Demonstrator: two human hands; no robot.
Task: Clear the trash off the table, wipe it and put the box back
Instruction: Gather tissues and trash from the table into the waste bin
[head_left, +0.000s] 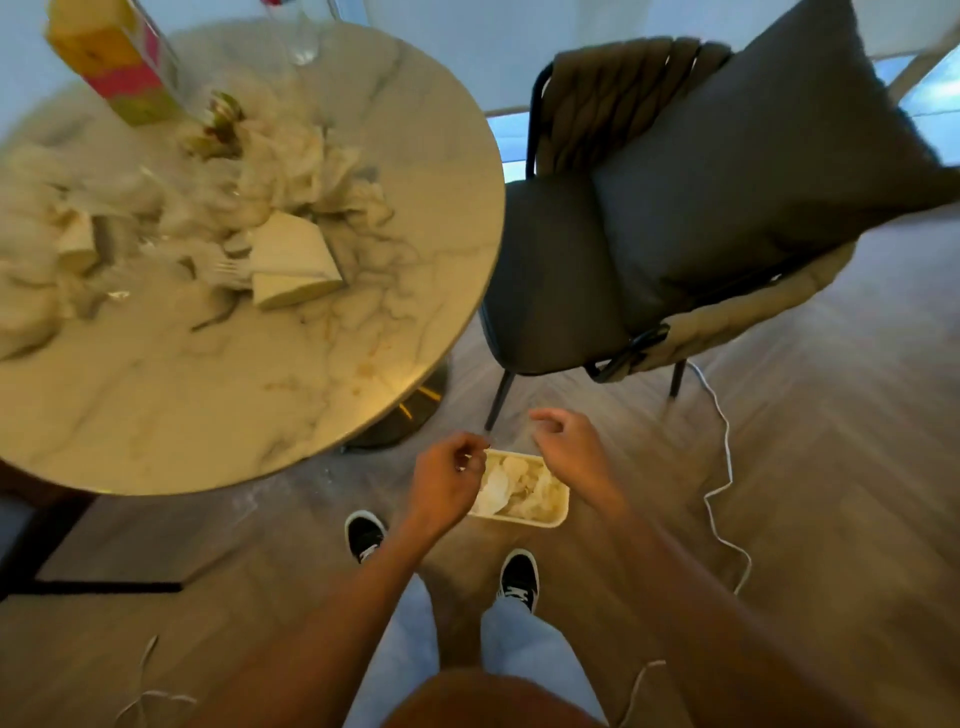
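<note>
The round marble table is cut off at the left, and the crumpled paper trash on it is blurred. A colourful carton at its far edge is cut off on top. On the floor a white bin holds tissues, partly hidden by the left hand. That hand's fingers are curled; whether they pinch something I cannot tell. The right hand hangs loosely open above the bin, empty.

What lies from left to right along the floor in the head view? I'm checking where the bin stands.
Left shoe → left hand → white bin holding crumpled paper → right hand → white cable.
</note>
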